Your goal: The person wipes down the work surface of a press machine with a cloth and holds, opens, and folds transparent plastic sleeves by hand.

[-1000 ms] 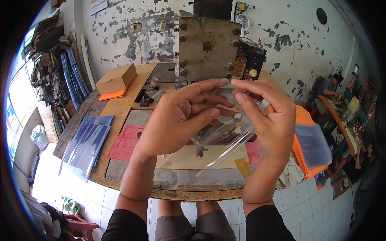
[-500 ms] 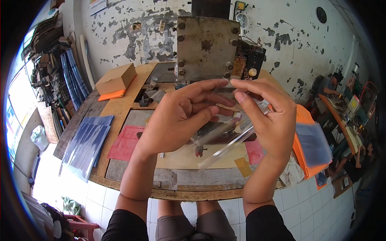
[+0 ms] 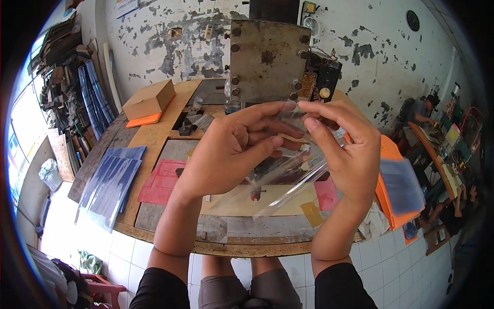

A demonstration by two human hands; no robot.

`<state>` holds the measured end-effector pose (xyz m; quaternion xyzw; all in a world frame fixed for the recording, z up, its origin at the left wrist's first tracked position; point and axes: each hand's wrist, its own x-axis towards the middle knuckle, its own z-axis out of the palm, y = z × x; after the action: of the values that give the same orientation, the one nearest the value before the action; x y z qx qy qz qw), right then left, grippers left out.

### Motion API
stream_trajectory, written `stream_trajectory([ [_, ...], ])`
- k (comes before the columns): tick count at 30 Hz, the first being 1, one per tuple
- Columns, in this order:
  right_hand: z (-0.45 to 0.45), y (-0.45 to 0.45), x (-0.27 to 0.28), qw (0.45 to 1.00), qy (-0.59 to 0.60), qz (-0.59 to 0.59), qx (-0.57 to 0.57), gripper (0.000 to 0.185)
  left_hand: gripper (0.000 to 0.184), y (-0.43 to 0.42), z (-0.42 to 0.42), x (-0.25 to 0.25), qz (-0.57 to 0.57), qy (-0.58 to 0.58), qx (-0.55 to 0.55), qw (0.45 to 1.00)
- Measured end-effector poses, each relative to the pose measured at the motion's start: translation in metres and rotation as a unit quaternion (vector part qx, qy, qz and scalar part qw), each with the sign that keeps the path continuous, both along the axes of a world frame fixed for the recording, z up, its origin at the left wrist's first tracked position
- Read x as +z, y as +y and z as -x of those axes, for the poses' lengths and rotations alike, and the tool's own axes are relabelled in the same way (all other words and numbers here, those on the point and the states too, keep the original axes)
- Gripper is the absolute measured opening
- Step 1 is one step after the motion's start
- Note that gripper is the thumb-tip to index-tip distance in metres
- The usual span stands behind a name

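Clear film (image 3: 293, 189) held above the table (image 3: 247, 249)

It slants down: the right hand (image 3: 350, 141) pinches its upper end; the left hand (image 3: 229, 152) curls beside it, its grip impossible to tell. Beyond stands a bolted plate (image 3: 267, 59); blue sheets (image 3: 109, 180) lie left, an orange pack (image 3: 391, 148) right.

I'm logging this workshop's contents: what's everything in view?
Wooden table: one, brown and grey, centre
Thin plastic sheeting: count unclear, transparent, held above table
Bolted metal plate: one, grey, upper centre
Rectangular cardboard box: one, brown, table's left
Glossy plastic sheets: several, blue, table's left
Flat patches: two, pink, on table
Flat stacked pieces: count unclear, orange, table's right
Round clock: one, black, upper right
Peeling wall: one, white, behind
Co-worker: at least one, grey top, far right
Left hand: one, bare, centre
Right hand: one, bare, centre
Sleeves: two, black, bottom
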<state>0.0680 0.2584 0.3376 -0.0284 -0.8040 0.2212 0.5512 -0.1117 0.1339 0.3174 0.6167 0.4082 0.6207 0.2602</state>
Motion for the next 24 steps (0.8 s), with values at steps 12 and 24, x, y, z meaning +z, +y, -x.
stream_trajectory([
  [12, 0.002, 0.002, -0.002, 0.999, 0.027, 0.022, -0.011, 0.017, 0.054, 0.001, 0.001, 0.0, 0.005, -0.006, -0.004, 1.0],
  [24, -0.001, 0.018, -0.001, 0.995, 0.086, 0.006, -0.045, 0.015, 0.03, 0.004, 0.005, 0.0, 0.033, 0.058, 0.073, 0.995],
])
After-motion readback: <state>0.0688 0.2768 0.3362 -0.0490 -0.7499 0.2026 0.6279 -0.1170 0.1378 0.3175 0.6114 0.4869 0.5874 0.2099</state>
